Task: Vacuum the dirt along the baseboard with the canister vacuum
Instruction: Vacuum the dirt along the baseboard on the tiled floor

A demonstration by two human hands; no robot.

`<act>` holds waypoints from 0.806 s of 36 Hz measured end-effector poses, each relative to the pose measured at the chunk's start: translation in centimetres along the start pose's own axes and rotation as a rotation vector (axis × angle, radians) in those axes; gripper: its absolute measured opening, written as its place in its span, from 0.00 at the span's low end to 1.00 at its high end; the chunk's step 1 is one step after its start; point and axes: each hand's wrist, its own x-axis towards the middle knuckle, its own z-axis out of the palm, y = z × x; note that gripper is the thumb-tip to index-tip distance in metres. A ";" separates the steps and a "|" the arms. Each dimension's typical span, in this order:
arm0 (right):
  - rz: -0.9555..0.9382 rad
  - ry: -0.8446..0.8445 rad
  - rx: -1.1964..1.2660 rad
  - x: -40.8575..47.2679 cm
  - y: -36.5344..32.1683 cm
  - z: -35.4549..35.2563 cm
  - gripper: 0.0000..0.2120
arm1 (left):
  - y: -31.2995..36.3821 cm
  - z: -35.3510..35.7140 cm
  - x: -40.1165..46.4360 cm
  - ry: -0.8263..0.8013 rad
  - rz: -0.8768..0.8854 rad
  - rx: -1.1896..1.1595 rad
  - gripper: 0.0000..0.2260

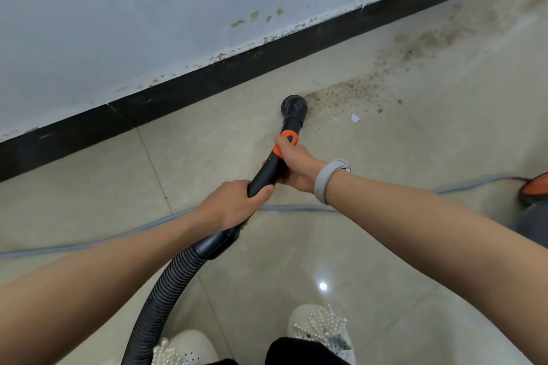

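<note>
- The right hand grips the vacuum wand near its orange collar at the centre of the frame, fingers wrapped round the tube. The left hand holds the wand lower down, just above where the ribbed hose joins it, fingers curled round it too.
- The round nozzle sits on the floor just above centre, near the black baseboard but not touching it, at the left edge of the dirt.
- The dirt runs as a brown band from the nozzle toward the upper right of the frame, along the baseboard. The floor to the left of the nozzle looks clean, so most of the job seems to lie ahead on the right.
- To do this well, keep the nozzle flat on the floor and move it slowly rightward through the band, overlapping passes, then run it tight against the baseboard.
- A small white scrap lies just right of the nozzle; it may block the opening, so pick it off if it sticks.
- The grey cable crosses the floor beneath the arms and the canister sits at the right edge; mind both when stepping right.
</note>
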 end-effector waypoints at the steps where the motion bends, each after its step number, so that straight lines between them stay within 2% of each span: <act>1: -0.006 0.011 0.007 0.2 -0.3 -0.4 0.10 | 0.3 -0.1 0.5 -0.004 0.006 0.003 0.21; 11: -0.063 0.119 0.056 2.3 -3.3 -4.3 0.10 | 4.0 0.3 4.9 -0.036 0.065 0.021 0.22; 29: -0.119 0.295 0.122 5.3 -8.5 -11.4 0.10 | 8.0 1.8 10.2 0.089 0.151 0.244 0.20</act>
